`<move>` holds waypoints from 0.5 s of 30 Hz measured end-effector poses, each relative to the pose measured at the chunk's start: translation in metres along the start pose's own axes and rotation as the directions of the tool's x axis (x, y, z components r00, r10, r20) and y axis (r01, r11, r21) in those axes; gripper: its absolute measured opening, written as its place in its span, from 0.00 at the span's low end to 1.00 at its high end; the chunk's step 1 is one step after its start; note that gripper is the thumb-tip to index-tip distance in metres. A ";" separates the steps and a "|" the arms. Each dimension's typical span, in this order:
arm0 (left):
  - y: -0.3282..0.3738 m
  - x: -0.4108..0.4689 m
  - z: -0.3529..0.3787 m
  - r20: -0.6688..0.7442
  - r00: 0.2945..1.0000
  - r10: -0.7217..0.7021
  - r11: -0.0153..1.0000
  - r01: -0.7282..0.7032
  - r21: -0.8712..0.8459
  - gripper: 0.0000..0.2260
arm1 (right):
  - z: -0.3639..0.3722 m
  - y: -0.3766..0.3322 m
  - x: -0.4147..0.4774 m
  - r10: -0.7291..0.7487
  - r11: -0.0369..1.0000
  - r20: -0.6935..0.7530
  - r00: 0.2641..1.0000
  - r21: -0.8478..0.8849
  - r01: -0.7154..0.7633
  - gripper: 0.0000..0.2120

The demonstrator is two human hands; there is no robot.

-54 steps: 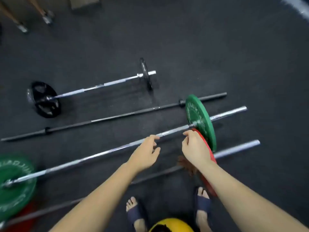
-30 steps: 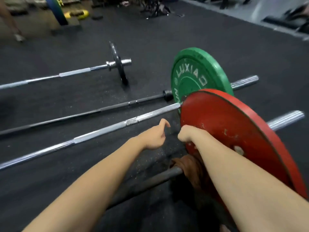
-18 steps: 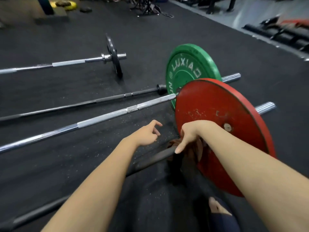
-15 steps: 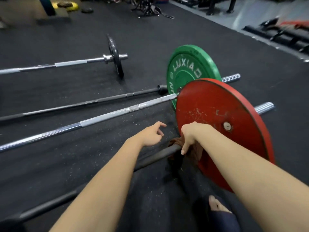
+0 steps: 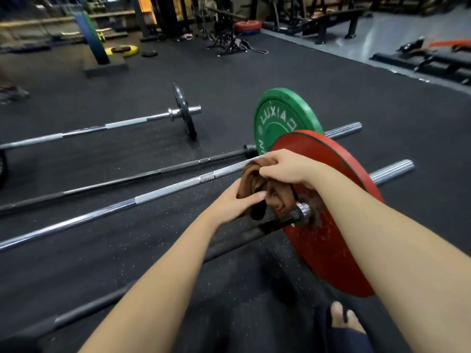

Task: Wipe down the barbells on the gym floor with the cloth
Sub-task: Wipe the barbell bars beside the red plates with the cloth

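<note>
Four barbells lie side by side on the dark rubber gym floor [image 5: 254,77], all slanting from 8 o'clock up toward 2 o'clock. The nearest barbell [image 5: 244,239] has a dark shaft and carries a scuffed red plate [image 5: 331,250] at 4 o'clock of the view, with a chrome collar [image 5: 302,212] against the plate's inner face. The brown cloth [image 5: 279,197] hangs bunched just above that collar, near the centre of the view and clear of the floor. The right hand [image 5: 285,169] reaches in from 5 o'clock, and its grip is clamped on the top of the cloth, fingers curled over the folds. The left hand [image 5: 234,203] comes in from 7 o'clock and its grip pinches the lower part of the cloth, fingers laid across the front, thumb at the cloth's 9 o'clock edge. Behind the red plate, toward 1 o'clock, a green plate [image 5: 280,115] sits on the second barbell [image 5: 142,198], a chrome one whose shaft passes just behind the cloth. Beyond it lies a bare black bar [image 5: 127,177], and farthest off, at 10 o'clock, a chrome barbell [image 5: 114,125] with a thin black plate [image 5: 184,110]. A foot in a dark sandal [image 5: 341,319] shows at 5 o'clock, by the frame's bottom edge.
</note>
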State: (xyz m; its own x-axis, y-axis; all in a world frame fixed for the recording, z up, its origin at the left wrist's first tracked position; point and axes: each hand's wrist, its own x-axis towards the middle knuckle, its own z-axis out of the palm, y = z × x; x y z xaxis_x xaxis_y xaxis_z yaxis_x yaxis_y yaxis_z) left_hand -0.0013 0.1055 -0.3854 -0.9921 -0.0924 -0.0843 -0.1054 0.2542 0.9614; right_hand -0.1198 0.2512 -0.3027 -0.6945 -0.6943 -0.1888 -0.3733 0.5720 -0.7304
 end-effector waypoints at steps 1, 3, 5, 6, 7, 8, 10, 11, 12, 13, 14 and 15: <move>0.007 0.000 0.001 -0.067 0.998 -0.017 1.000 0.015 -0.028 0.16 | 0.001 -0.002 -0.001 -0.006 0.995 -0.027 1.000 0.095 0.009 0.07; 0.020 0.000 0.003 -0.148 0.987 -0.071 0.997 0.067 -0.030 0.12 | 0.006 -0.002 0.000 0.019 0.954 -0.112 0.994 0.300 0.016 0.07; 0.027 0.001 0.002 -0.160 0.980 -0.120 0.993 0.117 -0.026 0.11 | 0.009 0.000 0.002 0.073 0.878 -0.199 0.977 0.477 0.031 0.08; 0.030 0.000 0.002 -0.163 0.976 -0.146 0.989 0.140 -0.052 0.12 | 0.011 0.001 0.004 0.093 0.839 -0.230 0.969 0.542 0.048 0.09; 0.031 0.000 0.003 -0.165 0.969 -0.182 0.982 0.170 -0.083 0.14 | 0.011 0.002 0.005 0.108 0.807 -0.251 0.962 0.587 0.063 0.10; 0.033 -0.001 0.004 -0.169 0.963 -0.212 0.974 0.193 -0.119 0.15 | 0.012 0.002 0.006 0.118 0.782 -0.257 0.959 0.620 0.070 0.11; 0.036 0.001 0.007 -0.201 0.947 -0.249 0.957 0.209 -0.200 0.11 | 0.016 0.003 0.006 0.096 0.762 -0.189 0.977 0.646 0.051 0.12; 0.039 0.002 0.008 -0.243 0.927 -0.286 0.937 0.216 -0.275 0.07 | 0.020 0.005 0.004 0.067 0.764 -0.105 0.992 0.645 0.017 0.12; 0.044 0.004 0.009 -0.283 0.896 -0.343 0.899 0.226 -0.374 0.05 | 0.023 0.007 0.002 0.028 0.774 -0.003 1.000 0.632 -0.020 0.15; 0.048 0.006 0.007 -0.310 0.863 -0.399 0.857 0.230 -0.462 0.04 | 0.026 0.010 -0.002 -0.023 0.793 0.099 0.995 0.608 -0.043 0.20; 0.054 0.007 0.006 -0.321 0.838 -0.441 0.816 0.225 -0.533 0.05 | 0.029 0.014 -0.006 -0.069 0.810 0.172 0.983 0.584 -0.046 0.27; 0.059 0.009 0.004 -0.313 0.828 -0.465 0.783 0.220 -0.582 0.06 | 0.033 0.019 -0.008 -0.103 0.821 0.211 0.972 0.569 -0.036 0.33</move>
State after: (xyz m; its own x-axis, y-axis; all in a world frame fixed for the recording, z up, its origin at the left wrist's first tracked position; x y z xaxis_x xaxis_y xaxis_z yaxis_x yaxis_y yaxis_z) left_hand -0.0161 0.1230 -0.3306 -0.7516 -0.4960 -0.4348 -0.2613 -0.3813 0.8867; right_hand -0.1010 0.2537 -0.3365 -0.5067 -0.8261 -0.2465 0.0688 0.2462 -0.9668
